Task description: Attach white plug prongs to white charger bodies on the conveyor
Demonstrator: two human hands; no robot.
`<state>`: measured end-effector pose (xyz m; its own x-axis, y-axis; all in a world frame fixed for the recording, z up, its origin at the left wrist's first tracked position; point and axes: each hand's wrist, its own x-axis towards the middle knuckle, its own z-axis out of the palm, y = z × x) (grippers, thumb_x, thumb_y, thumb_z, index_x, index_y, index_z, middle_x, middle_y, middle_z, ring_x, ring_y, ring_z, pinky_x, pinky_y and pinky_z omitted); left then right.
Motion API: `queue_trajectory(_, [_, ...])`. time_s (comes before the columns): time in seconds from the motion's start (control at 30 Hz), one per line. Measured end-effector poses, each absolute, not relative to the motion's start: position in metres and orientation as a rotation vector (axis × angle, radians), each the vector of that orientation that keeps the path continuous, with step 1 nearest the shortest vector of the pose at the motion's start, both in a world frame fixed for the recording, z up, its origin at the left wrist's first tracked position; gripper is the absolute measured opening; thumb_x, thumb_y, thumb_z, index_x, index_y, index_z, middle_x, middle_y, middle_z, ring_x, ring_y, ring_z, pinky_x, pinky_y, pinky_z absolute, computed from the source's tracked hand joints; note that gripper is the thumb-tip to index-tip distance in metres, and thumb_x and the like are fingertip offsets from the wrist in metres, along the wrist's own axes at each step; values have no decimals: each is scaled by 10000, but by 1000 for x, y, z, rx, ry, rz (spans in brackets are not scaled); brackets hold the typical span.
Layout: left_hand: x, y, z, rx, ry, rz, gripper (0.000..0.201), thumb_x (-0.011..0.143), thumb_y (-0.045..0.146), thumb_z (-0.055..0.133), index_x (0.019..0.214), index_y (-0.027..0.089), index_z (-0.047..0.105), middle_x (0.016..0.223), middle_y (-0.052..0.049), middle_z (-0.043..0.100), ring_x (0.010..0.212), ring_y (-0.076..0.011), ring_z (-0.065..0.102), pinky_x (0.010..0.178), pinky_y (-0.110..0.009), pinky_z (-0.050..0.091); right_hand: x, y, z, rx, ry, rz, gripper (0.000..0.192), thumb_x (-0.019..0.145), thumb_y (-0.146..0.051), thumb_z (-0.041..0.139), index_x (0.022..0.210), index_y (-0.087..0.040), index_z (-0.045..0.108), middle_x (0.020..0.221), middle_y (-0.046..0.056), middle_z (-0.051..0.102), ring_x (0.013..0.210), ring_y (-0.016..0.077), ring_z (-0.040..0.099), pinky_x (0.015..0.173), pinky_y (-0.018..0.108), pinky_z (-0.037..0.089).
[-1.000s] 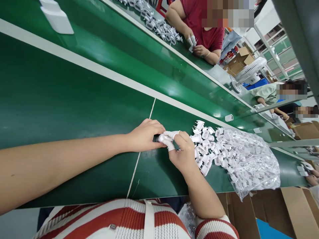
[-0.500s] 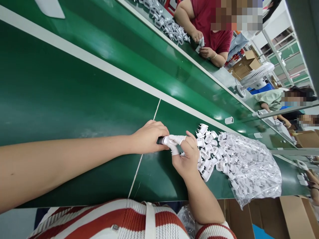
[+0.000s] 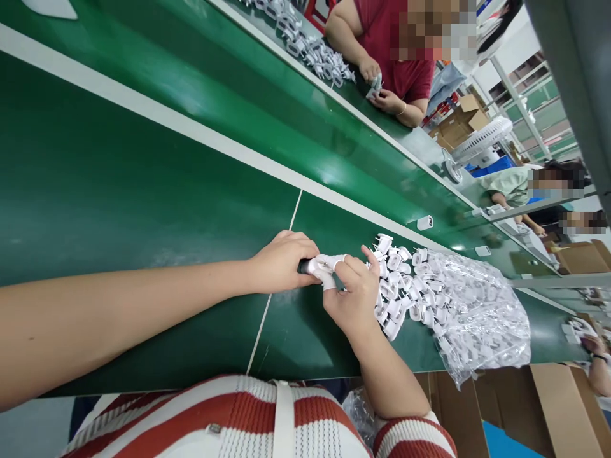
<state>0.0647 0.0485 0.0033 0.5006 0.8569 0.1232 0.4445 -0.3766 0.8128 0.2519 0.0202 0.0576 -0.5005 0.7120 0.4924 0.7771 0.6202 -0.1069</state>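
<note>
On the glossy green tabletop [image 3: 143,191] my two hands met just beside a seam line. My left hand [image 3: 281,262] was curled shut around a small dark part [image 3: 302,266], of which only one end showed past my fingers. My right hand [image 3: 351,294], wearing white rubbery finger cots [image 3: 329,262] on thumb and forefinger, pinched at that same part from the other side. Just right of it lay a heap of white plastic plug pieces [image 3: 398,286], smooth and rounded with thin prongs, too many to count, spilling out of one crinkled clear bag [image 3: 482,318]. Two small white blocks [image 3: 424,222] sat apart on the belt beyond. Across the belt, a person in a red shirt [image 3: 405,57] handled a piece beside another white heap [image 3: 310,48]. Cardboard boxes [image 3: 458,121] and one white fan [image 3: 480,143] stood behind.
</note>
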Motion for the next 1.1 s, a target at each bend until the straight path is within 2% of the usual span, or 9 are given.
queue_trajectory(0.17, [65, 48, 6, 2002, 1075, 712, 227, 830, 408, 753, 946, 216, 721, 1094, -16, 740, 1132, -263, 599, 1018, -437, 336, 251, 20, 56, -1174, -2356, -217, 150, 787, -100, 578, 720, -233, 559, 669, -44, 578, 634, 142, 572, 1138, 434, 377])
queue_trajectory(0.4, [65, 47, 3, 2026, 1045, 745, 270, 844, 462, 707, 953, 215, 722, 1095, -23, 740, 1129, -275, 599, 1006, -447, 342, 253, 19, 50, -1206, -2290, -68, 88, 879, -189, 613, 838, -248, 663, 726, -40, 655, 688, 151, 634, 1221, 473, 301])
queue_trajectory(0.6, [64, 46, -5, 2063, 1034, 789, 364, 846, 478, 681, 1109, 227, 704, 1091, -45, 731, 1086, -283, 622, 989, -445, 385, 257, 14, 44, -1263, -2226, 174, 225, 933, -267, 624, 1144, -256, 701, 851, -16, 738, 846, 179, 697, 1263, 488, 224])
queue_trajectory(0.7, [66, 44, -8, 2063, 1026, 785, 339, 878, 512, 676, 1120, 280, 725, 1148, -24, 741, 1139, -290, 622, 1035, -456, 377, 266, 19, 43, -1309, -2165, 348, 366, 956, -355, 648, 1307, -252, 643, 1002, -2, 772, 957, 180, 711, 1242, 452, 278])
queue_trajectory(0.83, [69, 46, -8, 1992, 1116, 764, 396, 842, 596, 708, 1063, 271, 753, 1122, -37, 757, 1068, -295, 668, 1015, -436, 451, 287, 33, 52, -1618, -2092, 97, 386, 1005, -406, 588, 1324, -199, 657, 1100, 92, 748, 1104, 253, 666, 1095, 417, 426])
queue_trajectory(0.9, [69, 56, -6, 1929, 1157, 701, 420, 793, 611, 734, 1036, 269, 767, 1101, -31, 765, 1019, -288, 696, 956, -396, 513, 298, 40, 57, -1856, -2082, -45, 403, 1010, -367, 567, 1363, -184, 636, 1242, 146, 706, 1225, 309, 606, 1099, 459, 404])
queue_trajectory(1.0, [63, 88, -1, 1854, 1297, 704, 471, 718, 618, 747, 1026, 264, 773, 1075, -23, 775, 995, -290, 718, 910, -357, 555, 310, 48, 56, -2168, -2089, -63, 502, 962, -310, 616, 1430, -133, 566, 1415, 205, 611, 1410, 389, 456, 1176, 561, 289])
queue_trajectory(1.03, [60, 104, 2, 1834, 1377, 741, 496, 708, 618, 736, 1041, 252, 767, 1076, -33, 775, 1002, -300, 718, 920, -364, 555, 312, 50, 55, -2226, -2082, -46, 524, 939, -284, 638, 1429, -117, 559, 1417, 214, 607, 1422, 404, 439, 1181, 581, 270])
queue_trajectory(1.1, [51, 137, 8, 1794, 1559, 819, 544, 722, 610, 693, 1091, 215, 742, 1093, -74, 769, 1020, -335, 711, 937, -404, 548, 315, 55, 50, -2265, -2069, -7, 515, 892, -209, 668, 1389, -108, 580, 1360, 208, 640, 1359, 400, 502, 1141, 561, 327])
